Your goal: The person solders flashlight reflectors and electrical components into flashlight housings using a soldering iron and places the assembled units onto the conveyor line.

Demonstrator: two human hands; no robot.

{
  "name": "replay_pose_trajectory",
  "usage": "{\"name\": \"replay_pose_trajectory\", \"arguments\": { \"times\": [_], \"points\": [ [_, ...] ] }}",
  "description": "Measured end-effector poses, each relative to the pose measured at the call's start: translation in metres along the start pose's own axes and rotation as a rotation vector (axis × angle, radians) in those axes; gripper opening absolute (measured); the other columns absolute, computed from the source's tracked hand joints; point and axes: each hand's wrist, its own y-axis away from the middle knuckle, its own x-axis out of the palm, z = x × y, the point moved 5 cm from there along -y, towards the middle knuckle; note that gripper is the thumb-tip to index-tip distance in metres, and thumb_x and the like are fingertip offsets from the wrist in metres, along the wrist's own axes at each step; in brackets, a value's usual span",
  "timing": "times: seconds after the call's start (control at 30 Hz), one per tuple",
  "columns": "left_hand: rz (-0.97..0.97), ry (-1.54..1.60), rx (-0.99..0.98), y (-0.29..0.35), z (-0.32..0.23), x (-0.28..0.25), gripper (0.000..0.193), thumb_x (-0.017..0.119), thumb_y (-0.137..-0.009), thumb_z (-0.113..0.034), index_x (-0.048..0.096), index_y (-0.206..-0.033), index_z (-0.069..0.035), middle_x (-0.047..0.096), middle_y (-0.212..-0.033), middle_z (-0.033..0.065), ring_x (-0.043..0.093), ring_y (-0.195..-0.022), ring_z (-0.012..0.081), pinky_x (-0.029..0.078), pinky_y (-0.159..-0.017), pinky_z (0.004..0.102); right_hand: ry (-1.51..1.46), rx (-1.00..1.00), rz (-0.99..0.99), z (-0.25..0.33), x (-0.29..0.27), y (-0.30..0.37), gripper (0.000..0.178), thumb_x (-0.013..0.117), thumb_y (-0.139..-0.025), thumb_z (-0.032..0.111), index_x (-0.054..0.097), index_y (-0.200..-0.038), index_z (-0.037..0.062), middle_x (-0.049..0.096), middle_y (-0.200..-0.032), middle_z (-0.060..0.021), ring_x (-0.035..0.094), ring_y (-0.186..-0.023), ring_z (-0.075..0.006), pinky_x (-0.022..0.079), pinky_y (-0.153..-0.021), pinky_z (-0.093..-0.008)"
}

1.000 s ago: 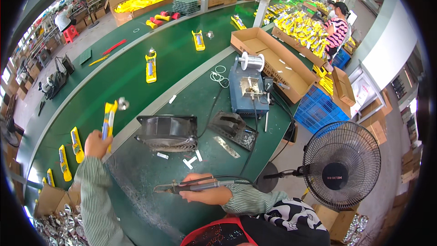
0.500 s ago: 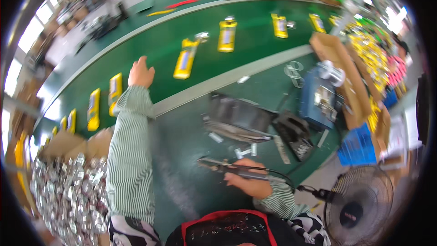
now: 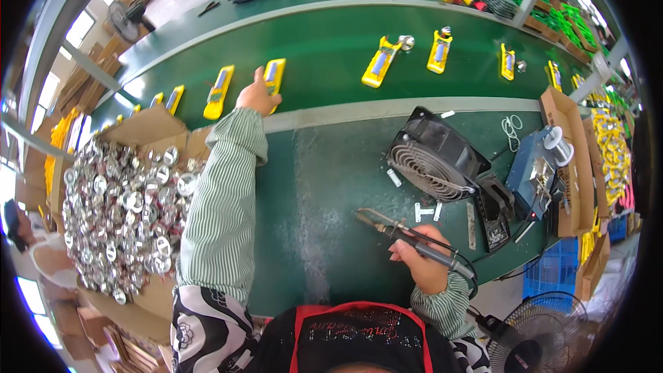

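Observation:
At the green conveyor's near edge, my left hand [image 3: 258, 99] is closed around the lower end of a yellow plastic casing [image 3: 275, 74]. Its index finger lies along the casing's left side and the thumb shows at the right; the covered end is hidden. My right hand [image 3: 427, 262] grips a grey soldering iron [image 3: 429, 251] like a pen over the dark green bench. The iron's metal tip points left and away from me, with a thin tube and black cable running along it. Small white pieces [image 3: 427, 212] lie just beyond this hand.
A black fan [image 3: 435, 155] with a wire guard lies on the bench. Beside it stand a black iron stand [image 3: 496, 217] and a blue soldering unit [image 3: 532, 166] with a spool. Left, a cardboard box [image 3: 148, 132] holds shiny round parts. More yellow casings [image 3: 381, 62] lie along the conveyor [image 3: 318, 62].
My left hand has come onto the yellow casing that lay to its left and closed on it. The right hand still holds the soldering iron. The whole view has swung left.

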Motion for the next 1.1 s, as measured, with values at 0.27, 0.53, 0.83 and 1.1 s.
{"name": "replay_pose_trajectory", "arguments": {
  "times": [0.27,0.53,0.83,1.1],
  "points": [
    [0.127,0.103,0.345,0.187,-0.068,-0.030,0.077,0.065,-0.074,-0.023,0.025,-0.139,-0.008,0.058,-0.084,0.0222,0.060,-0.080,0.0386,0.049,-0.071,0.0444,-0.008,-0.041,-0.097,0.006,-0.011,0.017,0.019,0.061,-0.081,-0.002,0.052,-0.097,-0.0048,0.065,-0.078,-0.0155,0.063,-0.062,-0.0170,0.054,-0.059,-0.0275],
    [0.197,0.093,0.300,0.331,-0.075,0.000,0.072,0.065,-0.077,-0.022,0.029,-0.138,-0.010,0.054,-0.089,0.0162,0.057,-0.083,0.0324,0.048,-0.071,0.0408,0.037,-0.082,-0.086,0.013,-0.003,0.030,0.017,0.059,-0.082,-0.001,0.050,-0.096,-0.0053,0.064,-0.076,-0.0166,0.063,-0.060,-0.0178,0.054,-0.058,-0.0271],
    [0.016,-0.129,0.152,0.352,0.008,-0.058,0.017,0.064,-0.078,-0.019,0.064,-0.091,-0.008,0.061,-0.093,0.0103,0.057,-0.089,0.0280,0.048,-0.075,0.0367,0.061,-0.114,-0.061,0.011,0.001,0.043,0.020,0.059,-0.082,0.001,0.049,-0.099,-0.0057,0.064,-0.076,-0.0174,0.063,-0.060,-0.0180,0.054,-0.057,-0.0274],
    [0.006,-0.172,-0.390,0.429,0.115,-0.110,0.025,0.062,-0.080,-0.025,0.061,-0.098,-0.008,0.062,-0.072,0.0123,0.061,-0.069,0.0312,0.047,-0.062,0.0425,0.070,-0.120,-0.013,0.012,0.012,0.039,0.019,0.059,-0.082,0.001,0.050,-0.098,-0.0057,0.064,-0.075,-0.0175,0.063,-0.059,-0.0182,0.054,-0.056,-0.0277]
  ]
}}
